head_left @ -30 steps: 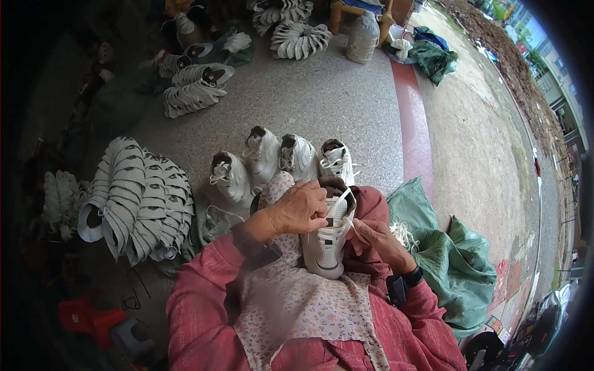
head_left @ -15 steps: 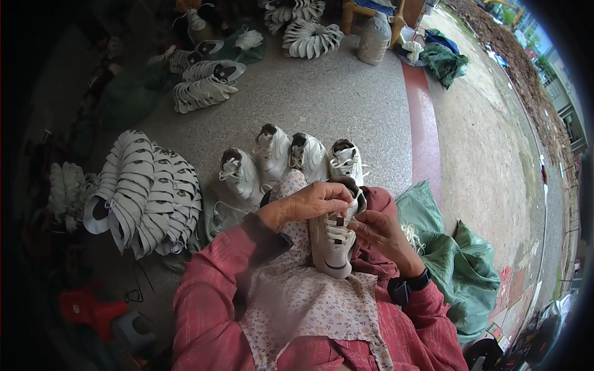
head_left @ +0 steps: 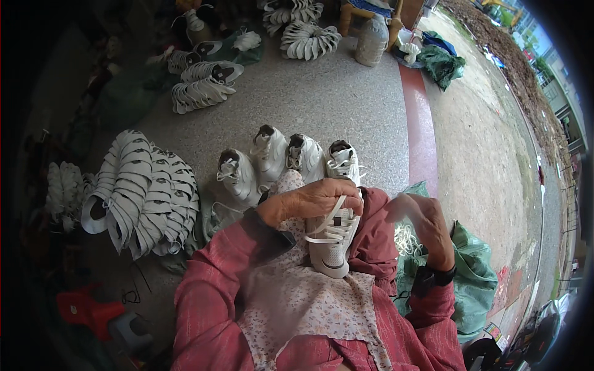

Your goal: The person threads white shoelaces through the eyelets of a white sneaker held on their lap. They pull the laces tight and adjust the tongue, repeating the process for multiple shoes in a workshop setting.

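Note:
On my lap lies a white lace-up sneaker point(head_left: 331, 250), toe pointing toward me. The fingers of my left hand point(head_left: 318, 199) are closed over its upper part and pinch the white shoelace point(head_left: 339, 209), which rises in a loop from the eyelets. My right hand point(head_left: 427, 224) is off to the right, apart from the shoe, its fingers smeared by motion; whether a lace end is in them I cannot make out. Several white sneakers point(head_left: 270, 157) stand in a row on the floor just beyond my knees.
Stacks of white shoe uppers point(head_left: 139, 191) lie at left, more uppers point(head_left: 204, 93) farther off. Right of my lap are a bundle of white laces point(head_left: 406, 240) and a green sack point(head_left: 473, 266). A red plastic object point(head_left: 90, 307) is at lower left, a cloudy plastic jug point(head_left: 372, 42) at the back.
My right hand has left the shoe and swung out to the right. My left hand has curled its fingers, and a lace loop now stands up from the shoe to them.

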The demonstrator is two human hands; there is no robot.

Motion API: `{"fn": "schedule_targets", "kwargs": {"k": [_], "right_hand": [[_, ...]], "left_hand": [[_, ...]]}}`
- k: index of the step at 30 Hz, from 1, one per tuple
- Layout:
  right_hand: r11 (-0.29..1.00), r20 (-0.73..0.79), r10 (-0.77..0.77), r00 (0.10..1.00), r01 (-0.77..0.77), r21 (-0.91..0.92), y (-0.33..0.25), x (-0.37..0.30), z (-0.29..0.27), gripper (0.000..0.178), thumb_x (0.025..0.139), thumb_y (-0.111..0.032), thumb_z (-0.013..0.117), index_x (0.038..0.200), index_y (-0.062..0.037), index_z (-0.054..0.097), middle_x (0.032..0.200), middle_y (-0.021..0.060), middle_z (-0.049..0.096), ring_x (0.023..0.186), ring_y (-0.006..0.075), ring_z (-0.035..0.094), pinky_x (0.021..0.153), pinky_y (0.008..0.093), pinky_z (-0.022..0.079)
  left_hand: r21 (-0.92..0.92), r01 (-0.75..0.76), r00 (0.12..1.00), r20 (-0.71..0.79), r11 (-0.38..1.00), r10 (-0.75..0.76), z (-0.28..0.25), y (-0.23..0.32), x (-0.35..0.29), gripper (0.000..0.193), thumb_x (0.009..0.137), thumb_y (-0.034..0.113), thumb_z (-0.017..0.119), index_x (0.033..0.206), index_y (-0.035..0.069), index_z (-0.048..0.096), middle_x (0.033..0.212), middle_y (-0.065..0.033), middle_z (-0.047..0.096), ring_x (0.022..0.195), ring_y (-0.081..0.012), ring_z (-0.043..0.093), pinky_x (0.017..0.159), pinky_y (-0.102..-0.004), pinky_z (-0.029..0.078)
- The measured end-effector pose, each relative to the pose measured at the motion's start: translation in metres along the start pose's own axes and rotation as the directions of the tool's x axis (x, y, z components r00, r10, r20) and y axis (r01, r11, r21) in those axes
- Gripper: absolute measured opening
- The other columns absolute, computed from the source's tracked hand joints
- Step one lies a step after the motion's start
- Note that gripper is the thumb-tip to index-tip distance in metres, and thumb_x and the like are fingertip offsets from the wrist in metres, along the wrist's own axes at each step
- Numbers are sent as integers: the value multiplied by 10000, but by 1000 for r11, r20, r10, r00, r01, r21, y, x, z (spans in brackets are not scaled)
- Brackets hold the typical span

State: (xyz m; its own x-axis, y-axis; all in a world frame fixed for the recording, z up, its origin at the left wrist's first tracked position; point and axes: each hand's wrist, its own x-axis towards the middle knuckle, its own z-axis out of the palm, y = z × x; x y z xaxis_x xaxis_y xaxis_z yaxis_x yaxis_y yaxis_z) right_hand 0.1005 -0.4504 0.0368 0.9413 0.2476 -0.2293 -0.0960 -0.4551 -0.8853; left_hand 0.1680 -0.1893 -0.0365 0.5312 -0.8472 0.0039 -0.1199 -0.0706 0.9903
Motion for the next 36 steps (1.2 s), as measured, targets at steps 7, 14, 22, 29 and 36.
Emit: {"fn": "schedule_targets", "kwargs": {"k": [7, 14, 22, 29, 36], "right_hand": [[933, 232, -48, 971, -40, 358, 60, 22, 44, 254, 1015, -216, 595, 1140, 0, 643, 876, -13, 640, 697, 61, 563, 575, 229, 443], [901, 232, -241, 943, 129, 413, 66, 33, 65, 326, 930, -112, 702, 1229, -24, 607, 1087, 7, 639, 966, 104, 599, 806, 275, 509], [915, 1, -391, 920, 389, -109, 102, 45, 70, 406, 868, -124, 755, 1231, -10, 612, 1145, 136, 647, 1095, 295, 615, 897, 390, 501], [924, -196, -341, 919, 290, -250, 129, 49, 89, 292, 892, -93, 687, 1168, -7, 646, 1091, 153, 662, 1046, 307, 643, 845, 399, 516], [917, -180, -378, 908, 342, -203, 104, 49, 81, 245, 921, -57, 662, 1156, 8, 640, 971, 87, 694, 873, 207, 663, 736, 319, 530]], "left_hand": [[-127, -42, 979, 193, 991, 66, 4, 47, 7, 310, 1042, 292, 557, 1130, 48, 725, 1071, -68, 649, 1084, -180, 576, 979, -329, 444], [-110, 32, 973, 232, 993, -6, 6, 54, 5, 346, 1053, 298, 527, 1228, 54, 698, 1182, -99, 646, 1134, -201, 575, 997, -356, 444], [-158, -91, 967, 221, 983, 125, 6, 47, 13, 476, 1081, 357, 450, 1418, 35, 545, 1366, -140, 571, 1289, -226, 495, 1094, -356, 361], [-191, -173, 950, 227, 966, 215, 10, 50, 15, 503, 1088, 372, 418, 1441, 28, 518, 1433, -145, 533, 1355, -231, 446, 1148, -359, 307], [-230, -149, 948, 243, 962, 205, 5, 43, 14, 520, 1089, 383, 405, 1431, 10, 526, 1463, -152, 520, 1397, -239, 419, 1185, -371, 266]]}}
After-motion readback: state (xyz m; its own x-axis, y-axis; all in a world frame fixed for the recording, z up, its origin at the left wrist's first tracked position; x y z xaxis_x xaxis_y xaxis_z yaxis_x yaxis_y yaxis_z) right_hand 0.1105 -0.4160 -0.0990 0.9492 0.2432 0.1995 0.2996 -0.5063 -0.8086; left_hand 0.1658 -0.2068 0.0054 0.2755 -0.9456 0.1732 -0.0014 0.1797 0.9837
